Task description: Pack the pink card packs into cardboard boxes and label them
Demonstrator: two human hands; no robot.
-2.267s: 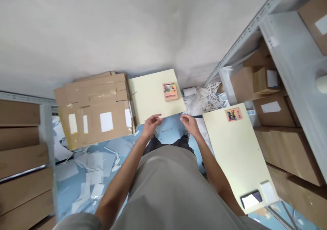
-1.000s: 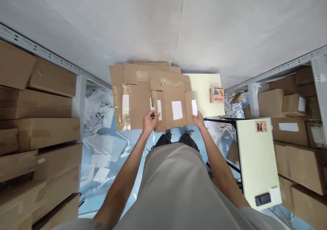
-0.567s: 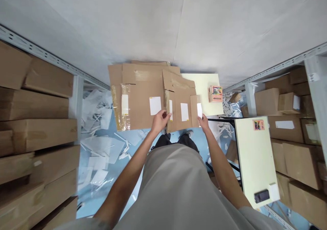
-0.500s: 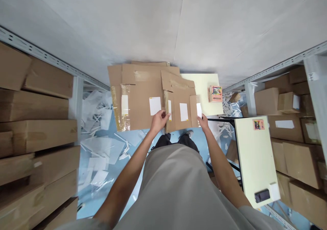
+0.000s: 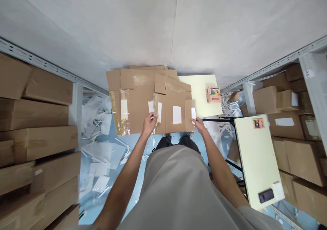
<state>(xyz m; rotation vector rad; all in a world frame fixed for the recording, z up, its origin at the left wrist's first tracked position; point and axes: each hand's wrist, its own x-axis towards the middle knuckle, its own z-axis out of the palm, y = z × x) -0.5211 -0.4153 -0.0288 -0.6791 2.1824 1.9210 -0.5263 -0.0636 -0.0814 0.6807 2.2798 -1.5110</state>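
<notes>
A flattened cardboard box [image 5: 170,112] with white labels lies partly over a larger flattened cardboard sheet [image 5: 138,104], which is taped along its left side. My left hand [image 5: 149,123] grips the smaller flattened box at its left edge, beside a white label. At its right edge, my right hand [image 5: 198,124] pinches the flap near another white label [image 5: 193,113]. Both hands have their fingers closed on the cardboard. Under the cardboard, part of a pale yellow table [image 5: 198,87] shows on the right.
A small stack of pink printed boxes [image 5: 213,94] sits on the yellow table. To the right, a second table [image 5: 255,155] carries a phone [image 5: 266,196]. Shelves of cardboard boxes [image 5: 51,138] stand on both sides. Paper and plastic scraps [image 5: 99,168] litter the blue floor.
Both hands have shifted left with the smaller flattened box, which now covers more of the larger sheet and its label. The camera view has moved slightly.
</notes>
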